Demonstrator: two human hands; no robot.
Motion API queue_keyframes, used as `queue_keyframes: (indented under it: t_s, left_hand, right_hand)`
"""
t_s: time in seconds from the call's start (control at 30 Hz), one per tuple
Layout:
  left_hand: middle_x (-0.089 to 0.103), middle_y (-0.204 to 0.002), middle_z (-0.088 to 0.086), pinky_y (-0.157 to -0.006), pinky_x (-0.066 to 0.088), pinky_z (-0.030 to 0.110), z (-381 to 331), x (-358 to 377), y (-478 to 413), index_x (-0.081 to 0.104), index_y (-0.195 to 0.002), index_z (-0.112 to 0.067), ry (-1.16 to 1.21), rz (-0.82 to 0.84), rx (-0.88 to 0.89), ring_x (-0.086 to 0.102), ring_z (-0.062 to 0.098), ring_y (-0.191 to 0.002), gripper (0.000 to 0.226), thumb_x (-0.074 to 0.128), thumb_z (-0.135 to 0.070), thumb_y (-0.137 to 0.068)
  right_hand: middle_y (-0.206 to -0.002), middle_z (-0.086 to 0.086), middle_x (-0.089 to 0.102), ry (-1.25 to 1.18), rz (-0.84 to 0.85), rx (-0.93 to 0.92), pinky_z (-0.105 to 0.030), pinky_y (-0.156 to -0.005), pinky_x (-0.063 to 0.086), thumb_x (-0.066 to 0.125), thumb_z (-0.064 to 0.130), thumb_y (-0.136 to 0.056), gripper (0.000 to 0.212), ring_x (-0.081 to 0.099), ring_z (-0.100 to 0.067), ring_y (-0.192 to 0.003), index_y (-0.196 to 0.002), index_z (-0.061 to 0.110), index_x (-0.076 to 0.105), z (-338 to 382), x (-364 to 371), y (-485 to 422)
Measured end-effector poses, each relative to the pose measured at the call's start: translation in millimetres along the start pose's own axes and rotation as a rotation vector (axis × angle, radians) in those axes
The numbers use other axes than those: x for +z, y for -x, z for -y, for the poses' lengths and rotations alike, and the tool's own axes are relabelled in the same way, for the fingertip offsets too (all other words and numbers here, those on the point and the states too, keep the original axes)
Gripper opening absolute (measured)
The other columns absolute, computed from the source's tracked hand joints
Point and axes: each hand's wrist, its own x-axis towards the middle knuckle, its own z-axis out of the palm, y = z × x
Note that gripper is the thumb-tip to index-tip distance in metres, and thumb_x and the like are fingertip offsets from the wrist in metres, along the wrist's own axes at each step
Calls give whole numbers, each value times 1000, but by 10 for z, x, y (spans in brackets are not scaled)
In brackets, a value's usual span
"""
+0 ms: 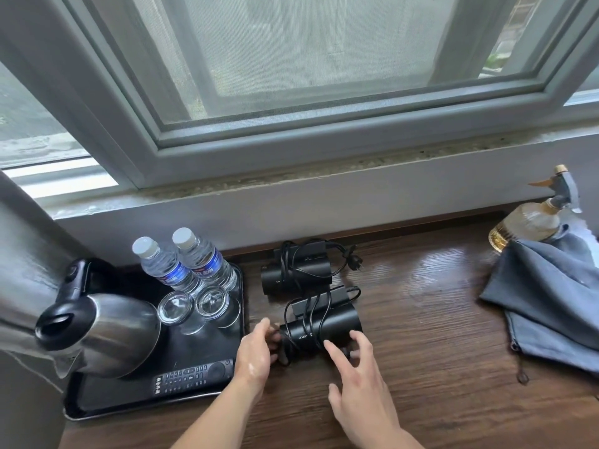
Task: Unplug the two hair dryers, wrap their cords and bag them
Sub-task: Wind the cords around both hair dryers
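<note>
Two black hair dryers lie on the dark wooden counter, each with its black cord wound round it. The far dryer (296, 270) sits by the wall, its plug lying loose to the right. The near dryer (324, 325) lies just in front of it. My left hand (256, 348) grips the near dryer's left end with curled fingers. My right hand (356, 380) is spread out, fingers straight, its fingertips touching the dryer's front right side. A grey-blue cloth bag (544, 299) lies crumpled at the right of the counter.
A black tray (201, 348) at the left holds a steel kettle (103, 328), two water bottles (188, 264), two upturned glasses (194, 306) and a remote (194, 377). A spray bottle (531, 218) stands behind the bag. The window sill runs along the back.
</note>
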Motion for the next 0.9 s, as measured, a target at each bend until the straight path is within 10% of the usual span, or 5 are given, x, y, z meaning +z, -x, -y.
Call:
queue_keyframes:
  t_s: [0.2, 0.4, 0.63, 0.83, 0.9]
  left_hand:
    - [70, -72, -7, -85, 55, 38, 11, 54, 42, 77, -75, -31, -195, -155, 84, 64, 19, -82, 52, 59, -80, -73]
    - [68, -94, 3, -83, 58, 45, 49, 169, -63, 58, -79, -30, -211, -281, 29, 66, 26, -88, 70, 64, -92, -48]
    - [64, -114, -6, -92, 57, 50, 102, 256, -85, 57, -108, -41, -186, -232, 12, 64, 25, -105, 73, 67, -88, -53]
    - [71, -109, -9, -103, 50, 42, 60, 341, 55, 63, -82, -48, -109, -141, -14, 64, 18, -106, 40, 76, -78, -60]
    - [72, -112, -10, -105, 50, 42, 76, 345, 81, 70, -99, -42, -36, -114, -18, 66, 15, -108, 65, 79, -83, -50]
  right_hand:
    - [-159, 8, -35, -21, -25, -10, -28, -92, 54, 65, 44, -90, 59, 37, -7, -139, -143, 52, 39, 18, -8, -55]
    - [-167, -3, 13, -63, -188, 4, -35, -79, 62, 86, 42, -72, 38, 47, -24, -138, -107, 44, 72, -104, 134, -206]
    - [-167, -1, 10, -142, -201, -27, -33, -89, 58, 85, 38, -74, 21, 37, -23, -145, -89, 38, 70, -176, 199, -308]
    - [-163, -6, 25, -205, -236, -17, -29, -101, 46, 86, 32, -75, 16, 46, -24, -139, -81, 35, 71, -182, 195, -347]
    - [-161, -6, 30, -221, -247, -15, -28, -103, 43, 86, 32, -75, 16, 45, -25, -139, -81, 35, 72, -166, 183, -346]
